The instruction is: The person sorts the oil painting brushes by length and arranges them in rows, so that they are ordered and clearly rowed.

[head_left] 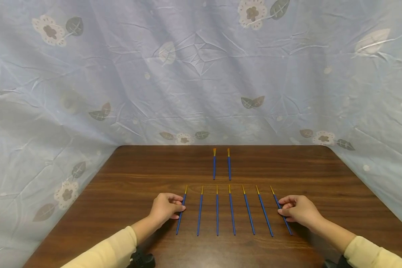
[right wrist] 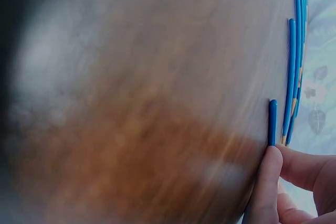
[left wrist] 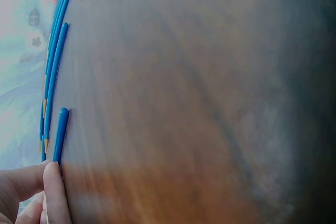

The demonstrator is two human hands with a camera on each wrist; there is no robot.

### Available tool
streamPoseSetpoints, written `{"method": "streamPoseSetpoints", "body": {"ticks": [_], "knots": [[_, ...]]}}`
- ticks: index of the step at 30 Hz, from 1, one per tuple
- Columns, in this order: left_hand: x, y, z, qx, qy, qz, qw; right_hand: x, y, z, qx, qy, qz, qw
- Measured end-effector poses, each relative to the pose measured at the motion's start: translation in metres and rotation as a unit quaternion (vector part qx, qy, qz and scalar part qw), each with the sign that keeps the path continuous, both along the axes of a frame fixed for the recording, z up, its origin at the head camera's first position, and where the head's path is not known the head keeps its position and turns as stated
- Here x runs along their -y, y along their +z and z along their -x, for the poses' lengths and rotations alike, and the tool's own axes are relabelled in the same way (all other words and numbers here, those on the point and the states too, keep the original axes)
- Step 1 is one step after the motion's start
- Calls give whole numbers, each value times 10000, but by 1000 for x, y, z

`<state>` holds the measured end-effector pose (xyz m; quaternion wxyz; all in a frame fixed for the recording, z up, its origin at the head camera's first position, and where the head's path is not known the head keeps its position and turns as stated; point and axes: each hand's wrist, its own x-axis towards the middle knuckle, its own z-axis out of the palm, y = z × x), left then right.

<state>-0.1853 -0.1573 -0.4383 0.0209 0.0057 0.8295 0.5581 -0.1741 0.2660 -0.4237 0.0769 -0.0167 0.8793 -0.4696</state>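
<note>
Several thin blue paintbrushes with yellow tips lie in a spread row on the brown table, tips pointing away. My left hand (head_left: 166, 208) pinches the leftmost paintbrush (head_left: 179, 225) between thumb and fingers; its blue handle end (left wrist: 62, 124) sticks out past the fingertips in the left wrist view. At the row's other end, my right hand (head_left: 299, 210) pinches the rightmost paintbrush (head_left: 287, 225), whose handle end (right wrist: 272, 121) shows above the thumb in the right wrist view. Between the hands, a middle paintbrush (head_left: 217, 214) and its neighbours lie untouched.
Farther back lie two more paintbrushes, one left (head_left: 214, 167) and one right (head_left: 229, 167), with wider orange bristles. The wooden table (head_left: 147, 163) ends at a pale floral curtain (head_left: 201, 93) that hangs behind it and along both sides.
</note>
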Motion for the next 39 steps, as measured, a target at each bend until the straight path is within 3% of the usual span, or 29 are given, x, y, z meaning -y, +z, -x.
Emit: {"method": "streamPoseSetpoints", "body": {"ticks": [23,39], "knots": [[0,-1,0,31,35,-5,10000,2,1,-1,71,33,51,10000],[1,5,-1,208,-64,-90,9997,-2,6,1,469,-7,364,9982]]}}
